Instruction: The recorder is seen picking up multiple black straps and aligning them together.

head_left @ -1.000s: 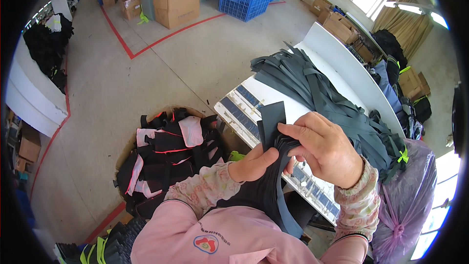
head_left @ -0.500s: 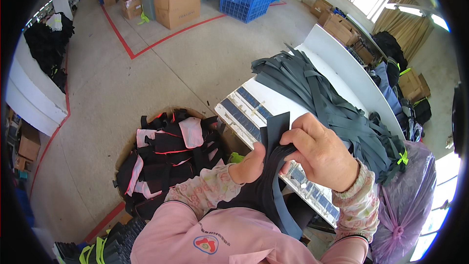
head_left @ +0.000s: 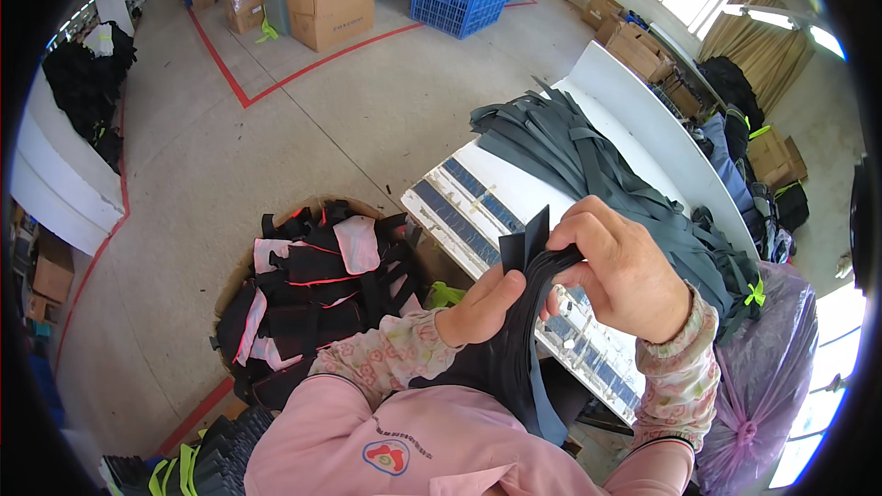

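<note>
A thick stack of dark webbing strips (head_left: 520,340) hangs between my hands in front of my chest, its lower ends draping toward my lap. My left hand (head_left: 485,305) grips the stack's left side, thumb up near the top. The fingers of my right hand (head_left: 629,266) are closed on the folded-over upper part of the stack. Two flat strip ends (head_left: 527,241) stick up between the hands, spread apart from each other. Beyond my right hand, a large heap of loose grey-green strips (head_left: 588,161) lies on the white table (head_left: 459,213).
A round-looking carton of black and pink pieces (head_left: 317,262) stands left of the table. A tied purple plastic bag (head_left: 763,386) is at the right. Bundled dark strips (head_left: 225,455) sit lower left. Farther off are a cardboard box (head_left: 331,9) and a blue crate (head_left: 462,2).
Both hands have shifted slightly to the right with the stack. My left thumb has come down closer against it, and the upright strip ends have turned and spread apart.
</note>
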A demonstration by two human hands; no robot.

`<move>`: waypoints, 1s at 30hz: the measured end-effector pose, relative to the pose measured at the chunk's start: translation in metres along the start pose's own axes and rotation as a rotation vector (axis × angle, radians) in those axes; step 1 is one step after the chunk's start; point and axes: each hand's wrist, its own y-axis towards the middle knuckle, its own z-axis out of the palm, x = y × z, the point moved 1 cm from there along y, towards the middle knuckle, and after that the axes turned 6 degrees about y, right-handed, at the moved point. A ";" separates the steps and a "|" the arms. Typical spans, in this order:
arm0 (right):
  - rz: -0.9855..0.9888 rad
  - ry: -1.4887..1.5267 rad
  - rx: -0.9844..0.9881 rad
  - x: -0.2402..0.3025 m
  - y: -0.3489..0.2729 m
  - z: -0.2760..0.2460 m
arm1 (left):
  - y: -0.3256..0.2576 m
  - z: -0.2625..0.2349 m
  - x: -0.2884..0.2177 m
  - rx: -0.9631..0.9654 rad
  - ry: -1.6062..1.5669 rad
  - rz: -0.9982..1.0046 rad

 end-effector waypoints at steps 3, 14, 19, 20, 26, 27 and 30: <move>0.018 0.055 -0.033 -0.001 -0.002 -0.008 | 0.001 0.005 -0.002 0.020 0.023 0.009; 0.018 0.004 0.011 0.005 0.000 -0.005 | 0.003 0.007 0.001 -0.019 -0.016 -0.037; 0.030 -0.013 0.033 0.007 0.000 -0.001 | 0.004 0.005 -0.002 -0.059 -0.024 0.046; 0.028 -0.006 0.046 0.007 0.000 0.001 | 0.005 0.008 -0.004 -0.059 -0.026 0.046; 0.013 -0.012 0.048 0.005 -0.002 0.005 | 0.008 0.009 -0.009 -0.091 -0.042 0.060; 0.015 -0.011 0.048 0.006 -0.002 0.004 | 0.007 0.007 -0.011 -0.073 -0.010 0.017; 0.067 0.005 0.060 0.006 -0.001 0.002 | 0.009 0.004 -0.014 -0.041 0.011 -0.037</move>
